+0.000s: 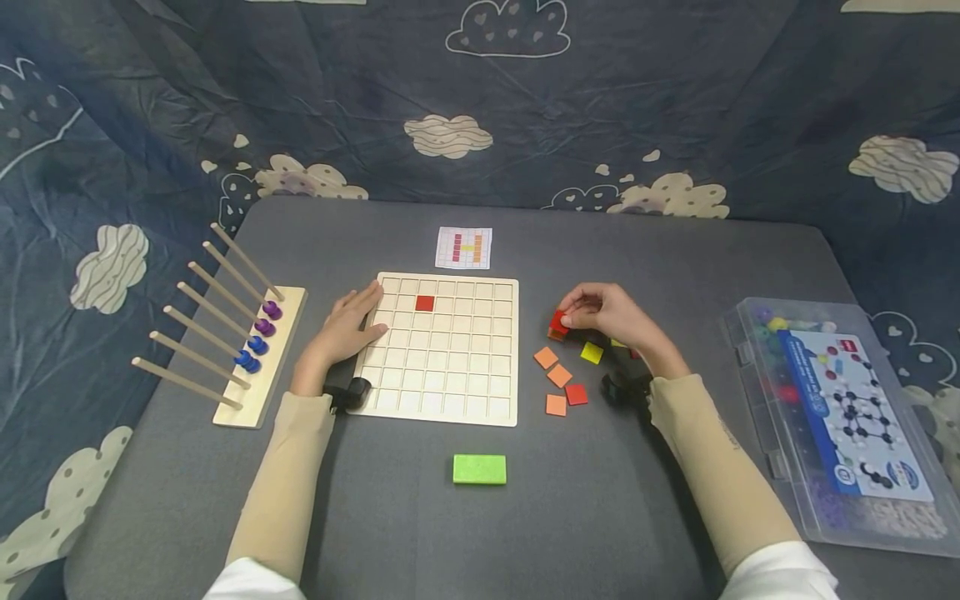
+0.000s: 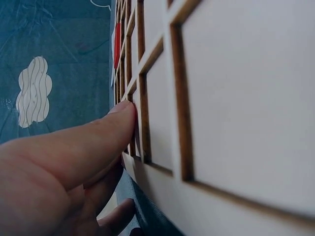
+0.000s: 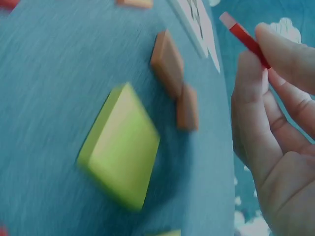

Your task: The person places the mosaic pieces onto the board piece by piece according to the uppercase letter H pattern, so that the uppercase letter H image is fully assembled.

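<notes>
A wooden grid board (image 1: 441, 350) lies mid-table with one red tile (image 1: 424, 303) in an upper-left cell. The left hand (image 1: 343, 333) rests on the board's left edge, fingers extended; in the left wrist view that hand (image 2: 74, 162) has its thumb on the grid (image 2: 172, 123). Right of the board, the right hand (image 1: 618, 318) pinches a red tile (image 1: 558, 319) between thumb and finger, as the right wrist view shows with the hand (image 3: 275, 113) and tile (image 3: 248, 42). Beside it lie loose orange (image 1: 556, 405), yellow (image 1: 592, 353) and red tiles (image 1: 576, 394).
Behind the board lies a printed pattern card (image 1: 463, 248). A peg stand (image 1: 281, 354) with purple and blue beads is at left. A green block (image 1: 480, 469) lies in front of the board. A clear plastic case (image 1: 862, 425) is at right.
</notes>
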The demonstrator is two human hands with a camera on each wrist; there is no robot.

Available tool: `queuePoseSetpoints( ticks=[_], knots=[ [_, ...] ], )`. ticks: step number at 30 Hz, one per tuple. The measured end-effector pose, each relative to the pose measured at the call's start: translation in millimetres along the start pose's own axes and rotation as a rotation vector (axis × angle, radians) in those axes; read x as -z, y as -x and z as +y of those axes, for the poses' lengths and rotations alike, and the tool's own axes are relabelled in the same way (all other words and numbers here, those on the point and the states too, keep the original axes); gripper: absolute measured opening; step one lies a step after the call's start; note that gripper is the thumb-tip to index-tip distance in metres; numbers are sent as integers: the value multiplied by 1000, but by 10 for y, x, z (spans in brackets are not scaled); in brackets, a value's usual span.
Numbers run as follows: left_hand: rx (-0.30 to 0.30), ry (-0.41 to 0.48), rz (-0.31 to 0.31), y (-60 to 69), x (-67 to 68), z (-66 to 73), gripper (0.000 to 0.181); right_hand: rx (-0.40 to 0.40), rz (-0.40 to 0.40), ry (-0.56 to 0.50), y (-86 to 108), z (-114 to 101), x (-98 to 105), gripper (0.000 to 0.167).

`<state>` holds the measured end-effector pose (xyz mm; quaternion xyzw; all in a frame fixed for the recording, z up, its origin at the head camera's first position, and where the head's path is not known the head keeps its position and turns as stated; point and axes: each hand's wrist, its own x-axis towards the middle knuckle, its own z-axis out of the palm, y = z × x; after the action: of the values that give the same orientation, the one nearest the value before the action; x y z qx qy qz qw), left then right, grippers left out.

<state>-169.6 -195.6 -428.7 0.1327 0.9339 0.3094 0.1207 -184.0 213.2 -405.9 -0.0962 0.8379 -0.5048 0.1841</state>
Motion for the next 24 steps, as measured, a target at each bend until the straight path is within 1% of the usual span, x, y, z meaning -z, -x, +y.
queuePoseSetpoints(
  ticks=[4, 9, 13, 16, 20, 24],
  knots=[
    [6, -1, 0, -3, -7, -9, 65, 38, -33, -47, -102, -110, -90, 21],
    [11, 3, -5, -10, -2, -12, 66, 91, -94, -98, -276, -279, -266, 17],
    [14, 6, -16, -18, 1, -13, 66, 126, -133, -102, -441, -416, -423, 12],
    [14, 7, -17, -20, 2, -14, 66, 133, -150, -93, -560, -515, -560, 9],
    [13, 6, -7, -23, 1, -16, 66, 118, -179, -112, -699, -647, -769, 8],
    [19, -5, -3, -21, 3, -17, 66, 109, -198, -129, -828, -724, -981, 8]
  ],
)
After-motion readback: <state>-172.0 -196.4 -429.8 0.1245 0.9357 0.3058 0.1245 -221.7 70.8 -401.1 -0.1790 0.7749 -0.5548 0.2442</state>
